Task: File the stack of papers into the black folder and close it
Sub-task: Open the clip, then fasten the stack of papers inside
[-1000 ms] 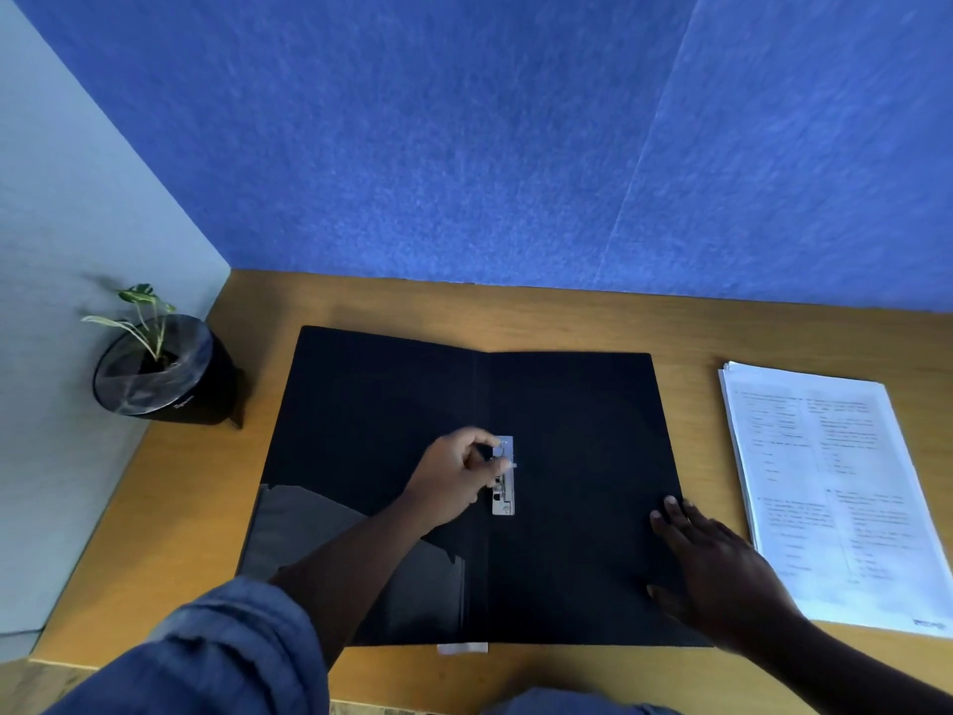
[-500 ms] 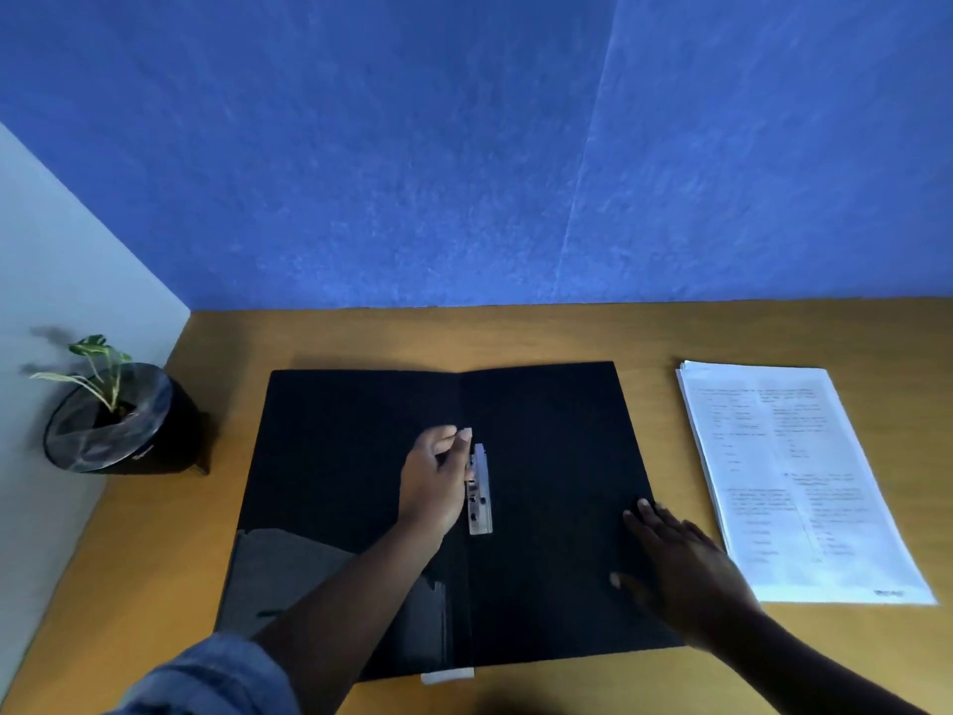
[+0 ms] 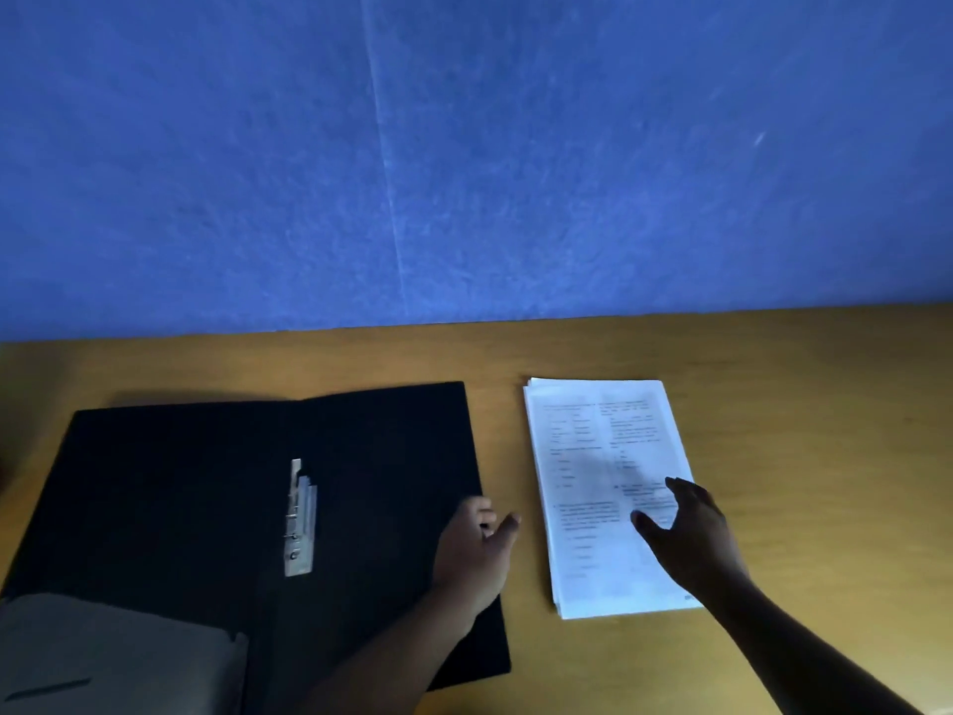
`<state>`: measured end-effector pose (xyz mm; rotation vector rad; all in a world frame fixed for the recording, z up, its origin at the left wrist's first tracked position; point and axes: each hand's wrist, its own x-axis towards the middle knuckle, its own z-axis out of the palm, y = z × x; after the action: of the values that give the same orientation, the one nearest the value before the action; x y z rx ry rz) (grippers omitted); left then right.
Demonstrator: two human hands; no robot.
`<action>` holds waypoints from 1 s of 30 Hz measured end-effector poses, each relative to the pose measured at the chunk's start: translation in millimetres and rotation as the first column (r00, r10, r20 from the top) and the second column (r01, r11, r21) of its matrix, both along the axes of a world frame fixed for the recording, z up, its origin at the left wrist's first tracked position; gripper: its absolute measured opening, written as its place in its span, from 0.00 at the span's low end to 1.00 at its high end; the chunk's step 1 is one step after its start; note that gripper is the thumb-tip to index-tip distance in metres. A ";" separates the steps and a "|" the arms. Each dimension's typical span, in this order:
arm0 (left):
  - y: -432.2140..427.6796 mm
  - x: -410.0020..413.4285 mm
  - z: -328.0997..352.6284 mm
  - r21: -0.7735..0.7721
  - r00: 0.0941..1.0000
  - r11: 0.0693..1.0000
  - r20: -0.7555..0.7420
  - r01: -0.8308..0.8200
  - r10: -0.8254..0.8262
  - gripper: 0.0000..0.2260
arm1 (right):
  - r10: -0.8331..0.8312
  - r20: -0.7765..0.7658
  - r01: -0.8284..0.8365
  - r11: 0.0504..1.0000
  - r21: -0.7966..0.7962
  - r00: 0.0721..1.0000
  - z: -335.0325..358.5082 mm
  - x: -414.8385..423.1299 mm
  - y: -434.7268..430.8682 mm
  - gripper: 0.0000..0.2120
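Observation:
The black folder [image 3: 170,487] lies open and flat on the wooden desk, with its metal clip [image 3: 300,518] raised near the spine. A stack of printed white papers [image 3: 593,472] lies on the desk to the right of the folder. My left hand [image 3: 477,554] hovers over the folder's right edge, fingers apart, holding nothing. My right hand [image 3: 691,534] is spread over the lower right part of the paper stack, thumb and fingers apart; whether it touches the top sheet is unclear.
A grey inner pocket [image 3: 103,657] covers the folder's lower left flap. The wooden desk [image 3: 825,456] runs back to a blue wall [image 3: 464,147].
My left hand left the clip and moved right to the folder's edge. My right hand moved from the folder's right flap onto the papers. The view swung right; the plant is out of frame.

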<state>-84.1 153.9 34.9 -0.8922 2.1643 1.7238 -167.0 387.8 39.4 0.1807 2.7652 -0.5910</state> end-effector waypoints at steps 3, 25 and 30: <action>34.6 -17.4 -3.7 -0.003 0.992 0.999 0.117 0.046 -0.046 0.29 | -0.069 0.081 0.065 0.997 0.050 0.994 0.1 -6.3 27.7 0.33; 63.8 -78.4 -11.9 0.224 0.991 0.975 0.130 0.001 -0.030 0.09 | 0.001 0.244 -0.034 0.991 0.133 0.970 -16.7 -9.1 44.8 0.36; 62.5 -74.2 -2.1 0.222 0.994 0.969 0.008 0.107 -0.111 0.08 | -0.034 0.226 0.018 0.997 0.073 0.974 -15.8 -15.3 50.5 0.30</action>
<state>-158.3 216.4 32.8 -0.7162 1.9210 1.8465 -182.3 438.2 23.6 0.2818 2.5665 -0.4488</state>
